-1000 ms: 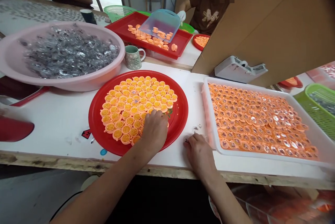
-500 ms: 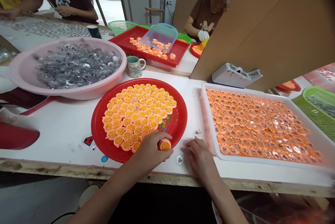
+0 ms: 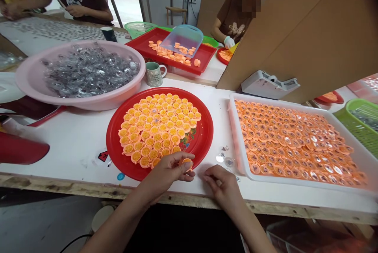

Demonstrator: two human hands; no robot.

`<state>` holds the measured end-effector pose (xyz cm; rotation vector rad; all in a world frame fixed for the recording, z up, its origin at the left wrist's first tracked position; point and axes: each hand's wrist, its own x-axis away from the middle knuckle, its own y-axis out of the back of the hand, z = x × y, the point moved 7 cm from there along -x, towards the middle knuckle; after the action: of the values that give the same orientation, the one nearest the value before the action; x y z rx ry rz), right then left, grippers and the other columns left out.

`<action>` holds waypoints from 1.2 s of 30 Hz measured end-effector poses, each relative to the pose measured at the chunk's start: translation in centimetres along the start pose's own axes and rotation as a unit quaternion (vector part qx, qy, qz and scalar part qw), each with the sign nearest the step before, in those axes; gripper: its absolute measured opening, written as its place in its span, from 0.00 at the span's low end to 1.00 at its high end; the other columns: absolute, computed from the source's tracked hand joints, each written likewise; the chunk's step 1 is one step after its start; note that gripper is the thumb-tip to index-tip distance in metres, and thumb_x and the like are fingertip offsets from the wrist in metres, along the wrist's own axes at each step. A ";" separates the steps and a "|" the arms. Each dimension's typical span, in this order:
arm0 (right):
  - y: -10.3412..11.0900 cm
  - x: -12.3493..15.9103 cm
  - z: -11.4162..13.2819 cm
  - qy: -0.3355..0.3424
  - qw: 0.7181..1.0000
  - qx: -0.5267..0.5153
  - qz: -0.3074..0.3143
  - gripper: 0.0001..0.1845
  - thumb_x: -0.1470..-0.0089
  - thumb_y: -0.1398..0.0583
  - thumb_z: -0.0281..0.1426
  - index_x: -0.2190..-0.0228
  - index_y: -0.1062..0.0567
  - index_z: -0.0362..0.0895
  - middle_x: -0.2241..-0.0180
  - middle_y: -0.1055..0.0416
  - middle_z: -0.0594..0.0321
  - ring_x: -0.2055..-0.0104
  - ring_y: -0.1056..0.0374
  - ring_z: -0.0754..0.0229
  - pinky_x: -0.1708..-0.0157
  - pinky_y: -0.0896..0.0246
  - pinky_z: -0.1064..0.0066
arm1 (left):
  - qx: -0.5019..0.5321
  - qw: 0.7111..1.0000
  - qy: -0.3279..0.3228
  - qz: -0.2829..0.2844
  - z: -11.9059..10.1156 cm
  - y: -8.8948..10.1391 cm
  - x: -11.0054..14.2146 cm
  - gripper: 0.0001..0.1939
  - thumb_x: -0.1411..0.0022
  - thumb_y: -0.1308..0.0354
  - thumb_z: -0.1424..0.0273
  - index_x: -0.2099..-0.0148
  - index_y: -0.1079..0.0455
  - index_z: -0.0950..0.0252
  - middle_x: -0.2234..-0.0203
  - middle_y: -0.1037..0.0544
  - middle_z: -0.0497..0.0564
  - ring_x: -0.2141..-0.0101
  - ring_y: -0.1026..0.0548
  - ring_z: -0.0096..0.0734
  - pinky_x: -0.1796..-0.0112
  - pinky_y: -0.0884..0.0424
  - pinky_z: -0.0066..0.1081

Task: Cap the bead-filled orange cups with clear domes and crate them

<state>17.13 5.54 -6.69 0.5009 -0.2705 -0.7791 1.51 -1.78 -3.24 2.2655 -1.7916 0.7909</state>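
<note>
My left hand (image 3: 168,172) pinches one small orange cap (image 3: 187,163) over the near rim of a round red tray (image 3: 203,142). That tray carries several rows of orange caps with yellow centres (image 3: 159,127). My right hand (image 3: 223,184) rests on the white table beside it, fingers curled in a pinch; what they hold is hidden. Two small clear discs (image 3: 224,160) lie on the table just beyond my right hand. A white rectangular tray (image 3: 233,127) to the right is filled with orange caps topped by clear discs (image 3: 295,138).
A pink basin (image 3: 26,83) of clear discs stands at the left, with a mug (image 3: 154,73) behind the red tray. A cardboard panel (image 3: 310,20) rises at the right, a green basket (image 3: 362,119) beyond. Other people work at a far red tray (image 3: 206,58).
My left hand took one orange cap off the red tray and drew it toward the table edge. My right hand slid back from the white tray; two clear discs now lie uncovered.
</note>
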 end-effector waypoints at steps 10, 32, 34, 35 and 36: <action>0.3 0.3 0.7 -0.122 0.921 -0.370 -0.004 0.14 0.51 0.33 0.37 0.62 0.21 0.45 0.74 0.27 0.63 0.76 0.35 0.64 0.72 0.36 0.69 | 0.076 0.997 0.011 0.031 0.7 0.1 0.5 0.17 0.44 0.35 0.69 0.52 0.30 0.66 0.53 0.27 0.53 0.55 0.23 0.39 0.48 0.28 0.42; -1.1 -0.4 2.7 -0.101 0.865 -0.491 0.024 0.06 0.48 0.34 0.30 0.66 0.24 0.44 0.73 0.30 0.65 0.72 0.36 0.66 0.70 0.39 0.74 | 0.077 0.995 0.012 0.053 0.8 -0.4 0.6 0.14 0.45 0.35 0.73 0.56 0.30 0.68 0.60 0.25 0.52 0.56 0.24 0.39 0.50 0.28 0.44; -1.2 -0.3 2.7 -0.107 0.873 -0.475 0.033 0.08 0.48 0.34 0.30 0.64 0.24 0.44 0.72 0.28 0.65 0.71 0.34 0.65 0.67 0.37 0.73 | 0.078 0.996 0.012 0.051 0.9 -0.2 0.6 0.14 0.46 0.35 0.72 0.56 0.30 0.68 0.61 0.25 0.52 0.56 0.25 0.39 0.51 0.27 0.43; -1.2 -0.3 2.7 -0.109 0.877 -0.466 0.035 0.07 0.47 0.34 0.30 0.64 0.23 0.44 0.72 0.28 0.64 0.71 0.33 0.65 0.66 0.36 0.73 | 0.079 0.996 0.010 0.051 0.8 -0.2 0.5 0.14 0.46 0.35 0.72 0.56 0.30 0.68 0.61 0.25 0.52 0.56 0.25 0.39 0.51 0.27 0.43; -1.2 -0.3 2.8 -0.108 0.881 -0.460 0.034 0.06 0.47 0.34 0.30 0.65 0.23 0.44 0.72 0.27 0.64 0.71 0.32 0.65 0.66 0.35 0.73 | 0.080 0.995 0.006 0.052 0.8 -0.2 0.5 0.14 0.46 0.35 0.72 0.56 0.30 0.68 0.61 0.25 0.52 0.56 0.25 0.40 0.51 0.27 0.43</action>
<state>15.08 4.12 -4.94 -0.4983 -0.0951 -0.8011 2.03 -2.52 -3.61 2.2706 -1.9184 0.9984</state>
